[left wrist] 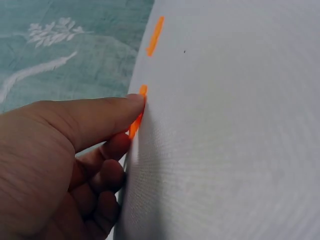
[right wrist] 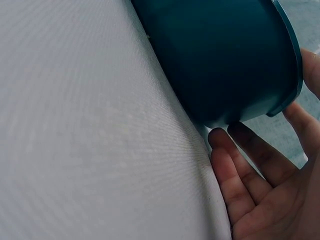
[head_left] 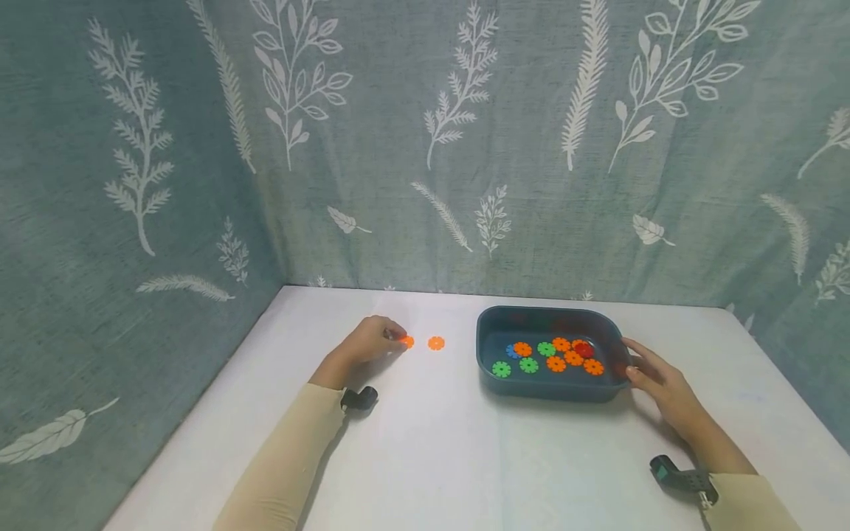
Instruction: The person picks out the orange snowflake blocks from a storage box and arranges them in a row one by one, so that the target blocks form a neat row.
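My left hand (head_left: 372, 341) is at the left of the white table, its thumb and forefinger pinching an orange flower-shaped disc (left wrist: 135, 125) close over the surface. A second orange disc (head_left: 436, 344) lies just right of it. To the right stands a dark teal tray (head_left: 551, 391) that contains several notched discs, orange, green, blue and red. My right hand (head_left: 660, 380) is at the tray's right end. Its fairly straight fingers (right wrist: 262, 155) rest against the outer wall and rim in the right wrist view, with the thumb partly cut off by the frame.
The white table (head_left: 432, 457) reaches back to a grey-green curtain (head_left: 398, 147) with white leaf prints, which also hangs along the left side. A dark wrist strap with a small camera (head_left: 358, 399) is on the left wrist, another wrist camera (head_left: 671, 472) on the right.
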A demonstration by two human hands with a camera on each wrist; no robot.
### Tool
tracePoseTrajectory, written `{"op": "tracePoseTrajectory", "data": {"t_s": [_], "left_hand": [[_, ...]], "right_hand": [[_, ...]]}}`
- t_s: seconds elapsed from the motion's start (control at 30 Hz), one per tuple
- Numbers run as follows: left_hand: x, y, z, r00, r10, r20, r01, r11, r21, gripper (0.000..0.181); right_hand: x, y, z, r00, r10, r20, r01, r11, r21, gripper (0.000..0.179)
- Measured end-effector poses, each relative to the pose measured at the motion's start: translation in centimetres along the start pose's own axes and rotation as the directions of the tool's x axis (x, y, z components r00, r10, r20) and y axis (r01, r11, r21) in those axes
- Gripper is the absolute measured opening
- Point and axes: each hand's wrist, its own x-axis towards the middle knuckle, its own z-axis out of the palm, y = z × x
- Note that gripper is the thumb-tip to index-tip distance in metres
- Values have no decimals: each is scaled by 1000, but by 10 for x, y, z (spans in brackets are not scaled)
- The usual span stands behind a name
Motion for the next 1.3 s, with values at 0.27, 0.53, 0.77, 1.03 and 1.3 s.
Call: {"op": "tracePoseTrajectory", "data": {"t_s": [0.27, 0.53, 0.77, 1.03, 1.3], "left_hand": [[0, -3, -1, 1000, 19, -17, -19, 999, -26, 21], [2, -5, 1, 999, -15, -44, 13, 999, -43, 22], [5, -7, 1, 999, -27, -47, 24, 997, -69, 21], [3, -14, 9, 997, -54, -50, 48, 993, -104, 20], [0, -11, 7, 996, -72, -61, 67, 994, -86, 21]], "right_hand": [[0, 2, 0, 1000, -9, -6, 9, 1000, 2, 53], [2, -4, -2, 1000, -21, -9, 20, 1000, -13, 53], [5, -4, -3, 1000, -18, -5, 18, 1000, -13, 53], [3, -2, -3, 1000, -2, -3, 2, 1000, 0, 53], [4, -2, -2, 1000, 3, 7, -3, 1000, -11, 53]]}}
